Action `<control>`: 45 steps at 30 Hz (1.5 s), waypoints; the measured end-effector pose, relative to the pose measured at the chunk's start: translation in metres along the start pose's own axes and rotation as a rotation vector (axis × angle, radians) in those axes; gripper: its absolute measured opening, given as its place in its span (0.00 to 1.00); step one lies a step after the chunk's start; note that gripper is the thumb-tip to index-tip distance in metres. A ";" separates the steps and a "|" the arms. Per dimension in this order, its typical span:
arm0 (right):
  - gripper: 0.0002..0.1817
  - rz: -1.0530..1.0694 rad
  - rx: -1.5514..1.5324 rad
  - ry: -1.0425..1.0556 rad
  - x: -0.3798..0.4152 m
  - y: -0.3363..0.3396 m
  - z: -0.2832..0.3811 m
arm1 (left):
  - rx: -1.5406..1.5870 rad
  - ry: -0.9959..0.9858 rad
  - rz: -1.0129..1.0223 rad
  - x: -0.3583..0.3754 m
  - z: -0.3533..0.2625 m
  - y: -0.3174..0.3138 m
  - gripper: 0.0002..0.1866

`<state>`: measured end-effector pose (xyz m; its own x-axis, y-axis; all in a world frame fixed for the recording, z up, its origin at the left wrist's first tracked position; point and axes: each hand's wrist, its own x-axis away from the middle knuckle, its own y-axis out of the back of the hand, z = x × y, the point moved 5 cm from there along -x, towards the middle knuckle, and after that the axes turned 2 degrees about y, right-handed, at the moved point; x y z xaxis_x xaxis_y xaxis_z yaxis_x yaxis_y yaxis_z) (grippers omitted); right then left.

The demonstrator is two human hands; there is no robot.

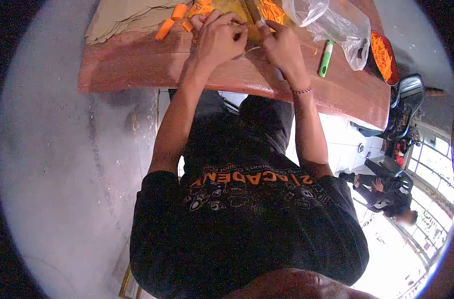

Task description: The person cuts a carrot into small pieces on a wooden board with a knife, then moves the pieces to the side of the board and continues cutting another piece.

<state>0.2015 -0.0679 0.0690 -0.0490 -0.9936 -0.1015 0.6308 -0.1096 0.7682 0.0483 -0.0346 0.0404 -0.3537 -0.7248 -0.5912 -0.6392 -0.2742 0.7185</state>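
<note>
At the top of the view, a knife (253, 11) points away from me over a yellow cutting board (233, 6). My right hand (284, 50) is closed around its handle, which is mostly hidden. Left of the blade, my left hand (219, 41) has its fingers curled down at the board; whatever they press on is hidden beneath them. Thin carrot strips (272, 12) lie right of the blade. Beside my left hand are carrot chunks (164, 29), and more cut carrot (201, 8) lies beyond its knuckles.
On the wooden table (137, 67) are brown paper (125, 20), a clear plastic bag (339, 27) and a green-handled tool (326, 59). A dark red bowl of carrot strips (396, 74) stands at the right edge. A seated person (386, 194) is farther off to the right.
</note>
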 end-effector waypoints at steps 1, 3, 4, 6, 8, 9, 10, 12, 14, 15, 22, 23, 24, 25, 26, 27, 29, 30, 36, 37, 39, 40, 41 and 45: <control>0.23 -0.028 -0.038 -0.040 0.003 0.004 0.000 | -0.017 0.010 0.015 0.000 -0.003 0.003 0.08; 0.23 -0.052 -0.071 -0.081 0.011 0.011 0.003 | -0.030 0.026 0.030 0.000 -0.003 0.004 0.09; 0.24 -0.018 -0.105 -0.111 0.016 0.012 0.004 | -0.018 0.019 0.027 0.001 -0.002 0.004 0.09; 0.24 0.013 -0.136 -0.144 0.021 0.011 0.001 | -0.001 0.011 0.026 0.001 -0.003 0.002 0.09; 0.24 0.008 -0.115 -0.127 0.023 0.008 0.000 | -0.026 0.010 0.024 0.001 -0.002 0.003 0.09; 0.24 0.007 -0.115 -0.125 0.024 0.007 0.001 | -0.027 0.009 0.023 0.001 -0.001 0.003 0.09; 0.24 0.018 -0.105 -0.126 0.025 0.006 0.002 | -0.017 0.009 0.020 0.001 0.000 0.002 0.09; 0.23 0.028 -0.095 -0.126 0.026 0.005 0.001 | -0.007 0.008 0.016 0.001 0.000 0.002 0.09; 0.23 0.013 -0.098 -0.114 0.025 0.004 0.000 | -0.026 0.016 0.022 0.001 -0.002 0.003 0.08; 0.23 0.013 -0.099 -0.114 0.025 0.004 0.000 | -0.027 0.017 0.023 0.001 -0.002 0.004 0.08; 0.21 -0.018 0.003 -0.038 0.029 0.001 0.010 | -0.025 0.010 0.023 0.001 -0.003 0.005 0.08; 0.21 -0.035 0.023 0.009 0.028 -0.001 0.012 | -0.023 -0.008 0.012 0.000 -0.004 0.006 0.07; 0.21 -0.035 0.023 0.008 0.025 -0.002 0.013 | -0.023 -0.008 0.013 0.000 -0.002 0.004 0.07; 0.22 -0.051 0.022 0.002 0.021 -0.002 0.014 | 0.015 -0.017 0.002 0.001 0.001 0.001 0.07; 0.22 -0.068 0.021 -0.004 0.017 -0.002 0.014 | 0.053 -0.027 -0.008 0.002 0.002 -0.001 0.07; 0.22 -0.070 0.019 -0.004 0.011 -0.003 0.011 | 0.052 -0.030 -0.008 0.002 0.002 -0.001 0.07; 0.24 -0.101 -0.055 0.037 0.001 -0.004 0.007 | 0.030 0.007 0.030 0.002 0.003 -0.002 0.07; 0.24 -0.104 -0.056 0.040 0.000 -0.002 0.006 | 0.027 0.004 0.026 0.001 0.001 0.000 0.07; 0.26 -0.015 -0.168 -0.131 0.015 0.006 -0.006 | 0.008 0.061 0.065 0.001 -0.004 0.004 0.08; 0.26 -0.027 -0.150 -0.091 0.018 0.007 -0.004 | 0.007 0.026 0.028 0.001 -0.003 0.005 0.08; 0.25 -0.037 -0.134 -0.052 0.023 0.007 -0.002 | 0.006 -0.007 -0.007 0.002 -0.004 0.007 0.08; 0.25 -0.017 -0.148 -0.068 0.025 0.006 -0.002 | -0.009 -0.001 0.001 0.001 -0.005 0.008 0.08; 0.25 0.002 -0.162 -0.083 0.026 0.004 -0.001 | -0.024 0.005 0.009 0.001 -0.005 0.008 0.08; 0.24 0.002 -0.140 -0.089 0.029 0.005 0.004 | 0.049 -0.003 -0.005 0.001 0.000 0.003 0.08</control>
<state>0.2003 -0.0972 0.0727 -0.1120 -0.9930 -0.0386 0.7324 -0.1088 0.6721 0.0461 -0.0361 0.0421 -0.3525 -0.7216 -0.5958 -0.6732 -0.2467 0.6971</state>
